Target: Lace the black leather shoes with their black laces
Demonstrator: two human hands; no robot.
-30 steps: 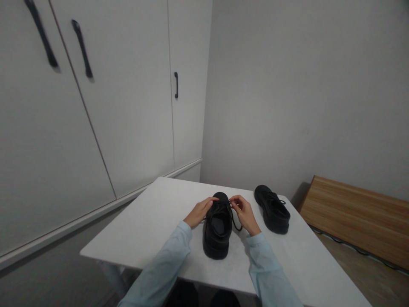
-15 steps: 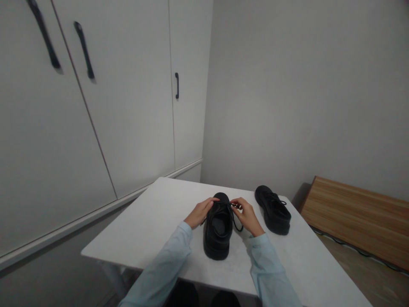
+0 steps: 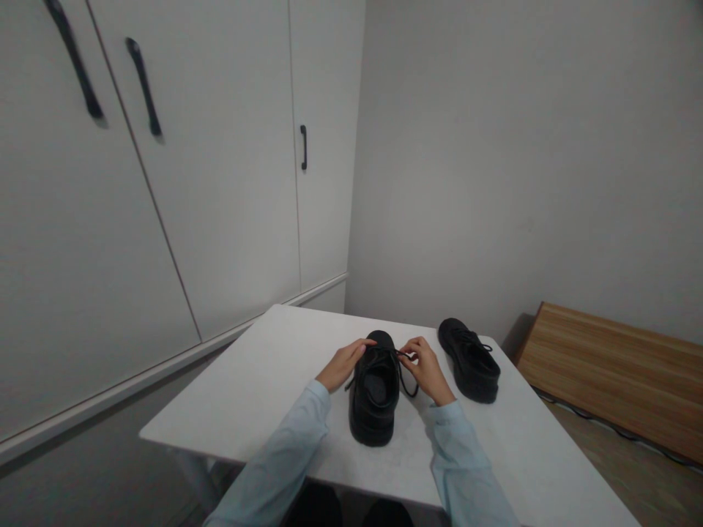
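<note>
A black lace-up shoe (image 3: 372, 424) rests upright on the white table, its toe pointing away from me and its opening towards me. My left hand (image 3: 345, 364) is at the shoe's left side, its fingertips pressed on the upper near the front of the lacing. To the right of the shoe, my right hand (image 3: 425, 368) pinches a black shoelace (image 3: 411, 396) between thumb and fingers. Part of that lace hangs in a loop below the hand. A short lace end sticks out on the shoe's left side, below my left hand.
The matching black shoe (image 3: 477, 377) stands at the table's right back edge, beyond my right hand. The white table (image 3: 247, 380) meets white cabinets (image 3: 236, 183) on the left and a grey wall behind. A wooden board (image 3: 615, 373) is at the right.
My right hand has shifted slightly right, away from the shoe, and more lace shows stretched between them. My left hand stays in place on the shoe.
</note>
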